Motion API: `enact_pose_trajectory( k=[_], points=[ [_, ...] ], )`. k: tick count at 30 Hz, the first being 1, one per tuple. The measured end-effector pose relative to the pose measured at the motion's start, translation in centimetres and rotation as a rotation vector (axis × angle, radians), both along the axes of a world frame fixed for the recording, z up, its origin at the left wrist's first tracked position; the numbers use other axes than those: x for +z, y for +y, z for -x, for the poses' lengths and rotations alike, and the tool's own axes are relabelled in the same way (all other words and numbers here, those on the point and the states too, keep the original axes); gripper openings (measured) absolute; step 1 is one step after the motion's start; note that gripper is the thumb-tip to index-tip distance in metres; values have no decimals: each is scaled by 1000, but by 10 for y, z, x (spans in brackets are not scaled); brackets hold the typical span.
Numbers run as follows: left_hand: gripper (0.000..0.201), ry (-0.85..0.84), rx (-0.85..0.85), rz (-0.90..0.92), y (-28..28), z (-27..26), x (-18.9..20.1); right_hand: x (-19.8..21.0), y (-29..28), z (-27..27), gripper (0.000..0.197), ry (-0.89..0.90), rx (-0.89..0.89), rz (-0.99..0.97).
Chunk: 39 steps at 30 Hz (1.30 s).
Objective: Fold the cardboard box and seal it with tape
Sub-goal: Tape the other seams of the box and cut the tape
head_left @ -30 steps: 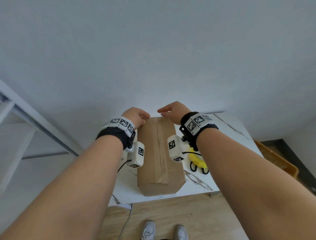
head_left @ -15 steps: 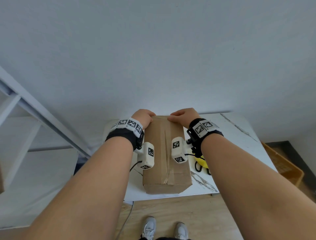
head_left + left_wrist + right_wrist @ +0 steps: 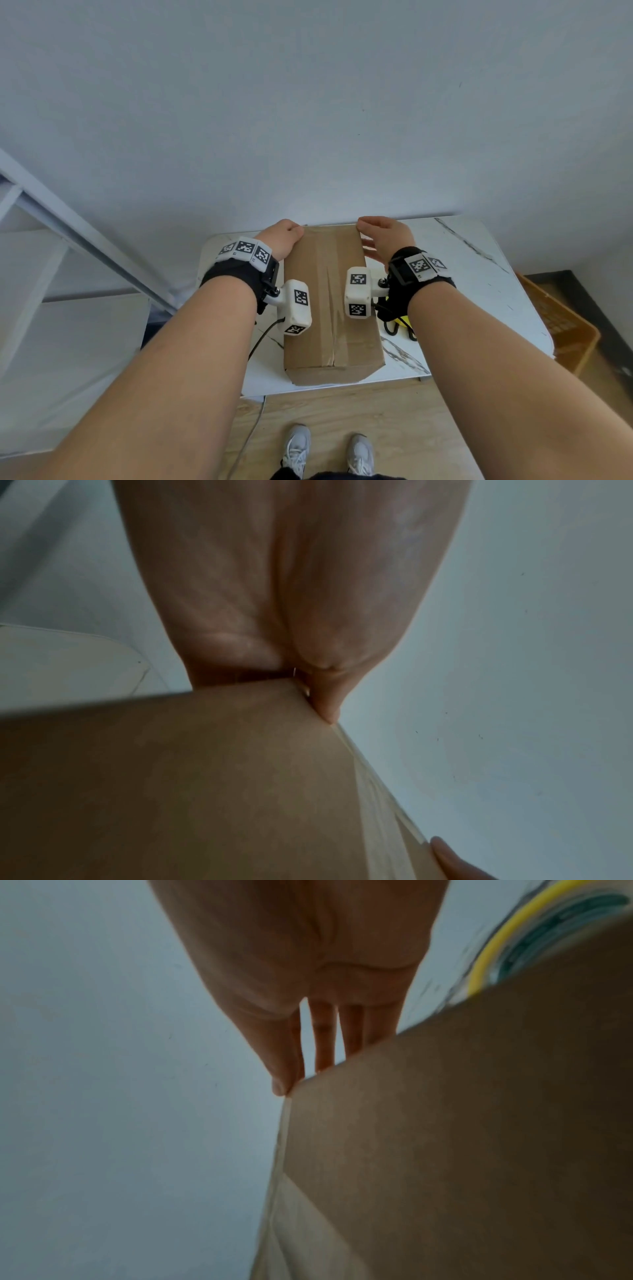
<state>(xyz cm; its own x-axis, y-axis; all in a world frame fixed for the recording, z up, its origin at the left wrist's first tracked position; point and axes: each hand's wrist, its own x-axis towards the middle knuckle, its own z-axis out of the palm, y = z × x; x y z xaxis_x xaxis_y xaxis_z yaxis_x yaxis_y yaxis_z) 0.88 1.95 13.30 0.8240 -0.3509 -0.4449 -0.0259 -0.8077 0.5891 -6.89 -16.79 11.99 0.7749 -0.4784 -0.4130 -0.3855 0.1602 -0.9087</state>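
A closed brown cardboard box [image 3: 329,301] lies lengthwise on the white marble table [image 3: 479,274]. A strip of clear tape [image 3: 327,274] runs along its top seam and over the far edge. My left hand [image 3: 282,236] curls round the far left corner; in the left wrist view its thumb [image 3: 329,710] presses that corner of the box [image 3: 205,791] and the fingers are hidden behind it. My right hand [image 3: 383,233] lies at the far right corner, with straight fingers [image 3: 322,1042] against the box [image 3: 479,1150].
A yellow tape roll [image 3: 402,320] and black scissor handles [image 3: 390,329] lie just right of the box, under my right wrist. A brown basket [image 3: 561,329] stands on the floor right of the table. White shelving [image 3: 68,222] is at the left. The wall is close behind the table.
Both hands have slid apart along the box's far edge, from near the taped seam out to the two far corners. The box has stayed in place.
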Motion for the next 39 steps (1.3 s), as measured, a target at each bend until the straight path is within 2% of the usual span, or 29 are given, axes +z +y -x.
enact_pose_trajectory(
  k=[2,5,8,13,16,20,23,26,28,29,31,33,36,39],
  points=[
    [39,-10,-7,-10,0,-1,-2,-1,-2,-6,8,37,-7,228],
    [39,-15,14,-16,-3,0,-3,2,-3,-10,17,126,59,503],
    [36,2,39,-3,-8,2,1,6,-2,-12,26,177,118,593],
    [42,-13,55,-142,-18,6,11,13,4,-22,21,271,186,712],
    [37,-4,125,-172,-22,12,17,18,7,-23,22,318,236,726],
    [35,-54,74,-163,-21,7,10,20,7,-24,27,395,220,724],
    [27,-14,150,-81,-16,4,4,14,4,-21,22,341,151,484],
    [32,45,163,23,-10,2,-4,7,0,-15,23,288,81,271],
    [17,16,136,71,-8,4,-3,7,1,-14,19,259,73,218],
    [15,-13,134,74,-8,4,-2,7,2,-14,18,251,74,224],
    [24,-68,151,43,-10,5,2,10,5,-14,29,241,75,266],
    [28,-70,188,12,-11,3,3,17,10,-15,32,231,112,314],
    [40,-17,357,24,-7,-2,6,29,12,-15,34,252,165,454],
    [45,-40,550,36,6,-12,8,34,10,-13,37,267,159,580]
  ],
)
